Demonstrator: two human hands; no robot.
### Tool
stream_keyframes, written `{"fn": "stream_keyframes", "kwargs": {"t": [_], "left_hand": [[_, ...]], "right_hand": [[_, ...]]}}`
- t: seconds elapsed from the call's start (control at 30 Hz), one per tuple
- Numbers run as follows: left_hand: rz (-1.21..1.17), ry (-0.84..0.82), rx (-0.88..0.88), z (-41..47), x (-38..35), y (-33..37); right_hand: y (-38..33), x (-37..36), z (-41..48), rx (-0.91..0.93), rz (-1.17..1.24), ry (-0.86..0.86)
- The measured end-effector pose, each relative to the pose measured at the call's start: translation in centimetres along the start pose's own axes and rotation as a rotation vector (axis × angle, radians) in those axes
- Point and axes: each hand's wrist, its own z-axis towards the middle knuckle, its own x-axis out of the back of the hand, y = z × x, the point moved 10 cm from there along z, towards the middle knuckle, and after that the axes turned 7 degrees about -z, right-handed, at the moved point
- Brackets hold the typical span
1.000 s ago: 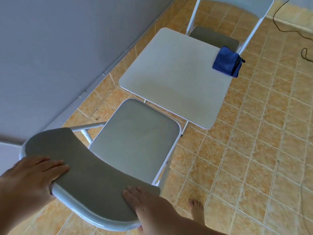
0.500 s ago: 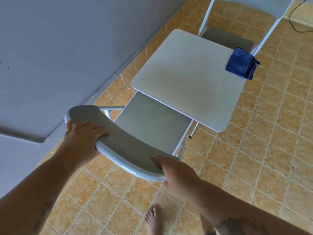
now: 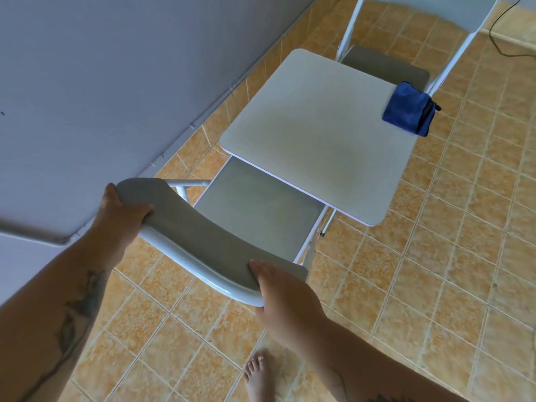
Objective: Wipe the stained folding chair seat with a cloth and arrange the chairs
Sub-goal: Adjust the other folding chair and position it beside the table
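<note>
A white folding chair stands in front of me, its grey seat partly tucked under a small white square table. My left hand grips the left end of the grey padded backrest. My right hand grips the right end of the same backrest. A folded blue cloth lies on the table's far right corner. A second white folding chair stands at the table's far side, its grey seat partly under the table.
A grey wall runs along the left, close to the near chair. Orange tiled floor spreads to the right. A black cable lies on the floor at the far right. My bare foot is behind the chair.
The near chair has slid forward, so its seat now sits partly under the table. Both hands stayed on the backrest, and my view has moved back and up.
</note>
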Motion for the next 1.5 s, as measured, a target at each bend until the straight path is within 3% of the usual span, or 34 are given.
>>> {"fn": "stream_keyframes", "kwargs": {"t": [0.17, 0.33, 0.5, 0.57, 0.67, 1.07, 1.33, 1.5], "left_hand": [[0.264, 0.025, -0.144, -0.4, -0.2, 1.5], [0.335, -0.038, -0.181, 0.3, -1.4, 2.4], [0.324, -0.237, -0.22, -0.6, -2.9, 3.2], [0.448, -0.367, -0.284, -1.6, -3.1, 3.3], [0.708, -0.442, -0.516, -2.8, -3.6, 4.3], [0.85, -0.37, -0.645, -1.0, -6.2, 7.0], [0.93, -0.417, -0.614, -0.8, -6.5, 6.7], [1.02, -0.437, -0.8, -1.9, -8.0, 7.7]], "right_hand": [[0.3, 0.2, -0.5, -0.001, -0.041, 0.02], [0.9, 1.0, 0.0, -0.021, -0.082, -0.007], [2.8, 2.0, 0.6, -0.081, -0.077, -0.045], [3.3, 2.2, 0.6, -0.078, -0.077, -0.053], [3.4, 2.2, 0.7, -0.033, -0.076, -0.056], [5.3, 2.1, 2.4, -0.092, -0.005, -0.135], [5.6, 1.7, 2.6, -0.073, 0.019, -0.124], [5.9, 1.9, 2.6, -0.077, 0.055, -0.16]]}}
